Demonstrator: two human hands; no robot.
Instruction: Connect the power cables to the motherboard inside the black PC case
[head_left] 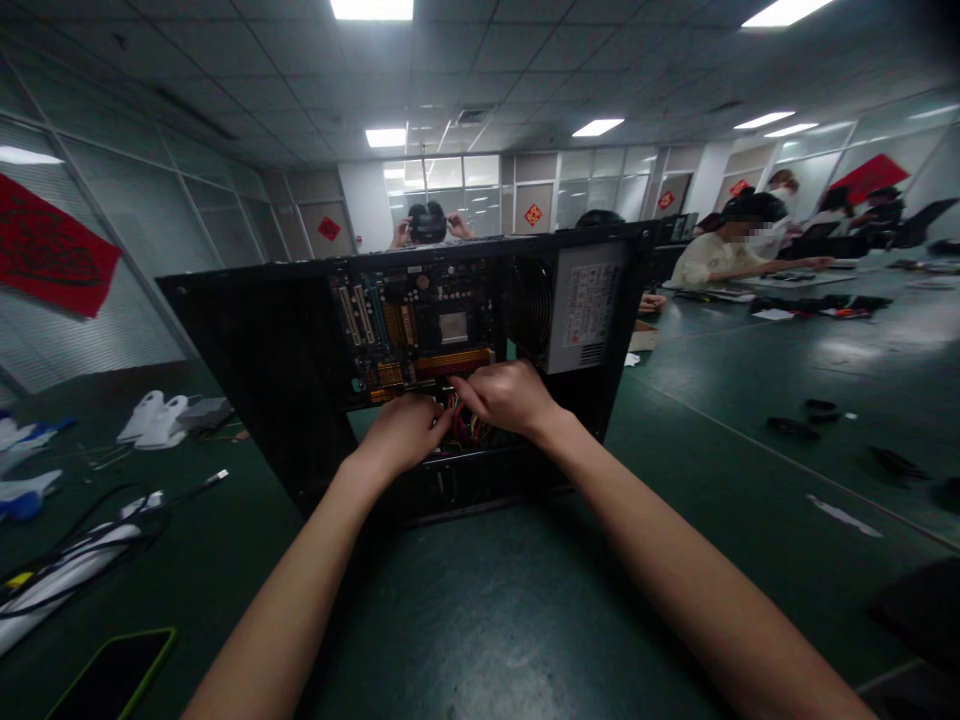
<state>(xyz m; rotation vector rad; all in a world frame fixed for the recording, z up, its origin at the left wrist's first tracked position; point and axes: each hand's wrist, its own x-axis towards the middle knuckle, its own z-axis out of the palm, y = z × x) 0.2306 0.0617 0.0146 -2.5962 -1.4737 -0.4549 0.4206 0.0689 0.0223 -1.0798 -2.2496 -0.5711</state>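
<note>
A black computer case stands open-sided on the table, its inside facing me. Inside it are a motherboard with a bare square processor area and, at upper right, a silver power supply with a printed label. My left hand is curled at the board's lower edge, beside a bundle of coloured wires. Just above that bundle is my right hand, fingers bent and thumb pointing left near the memory slots. Both hands are closed; whatever lies between their fingertips is hidden.
On the green table a phone lies at lower left, near a white power strip with black cables. White plastic pieces sit farther back. Small black parts are at right. Co-workers sit beyond.
</note>
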